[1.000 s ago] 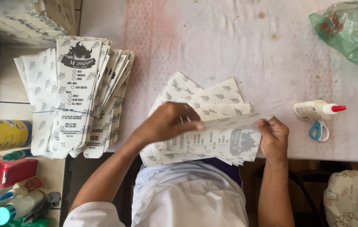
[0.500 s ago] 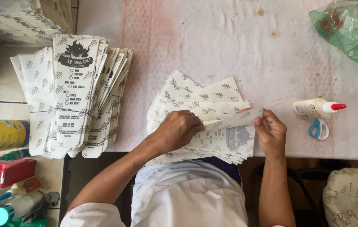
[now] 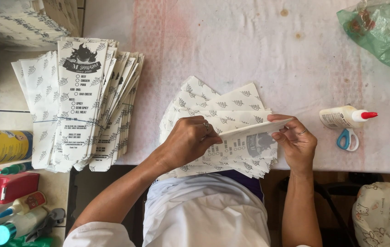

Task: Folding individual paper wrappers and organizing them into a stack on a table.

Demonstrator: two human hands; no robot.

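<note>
The person is folding a flap on the top printed paper bag (image 3: 245, 142) of a fanned pile of flat paper bags (image 3: 222, 103) that lies at the near edge of the table (image 3: 250, 45), roughly at its middle. The left hand (image 3: 188, 142) is curled over the bag's left part, fingers pressing down along the fold line. The right hand (image 3: 295, 139) pinches the raised right end of the flap between thumb and fingers.

To do this fold well, it seems best that the left fingers keep the bag pinned flat so the pile beneath does not slide, while the right hand lays the flap over evenly so its edge runs parallel to the bag's side before being creased.

A glue bottle (image 3: 346, 116) with a red tip lies near the right edge, touching blue-handled scissors (image 3: 347, 139). A bundled stack of finished bags (image 3: 80, 100) overhangs the left edge, well apart.
</note>
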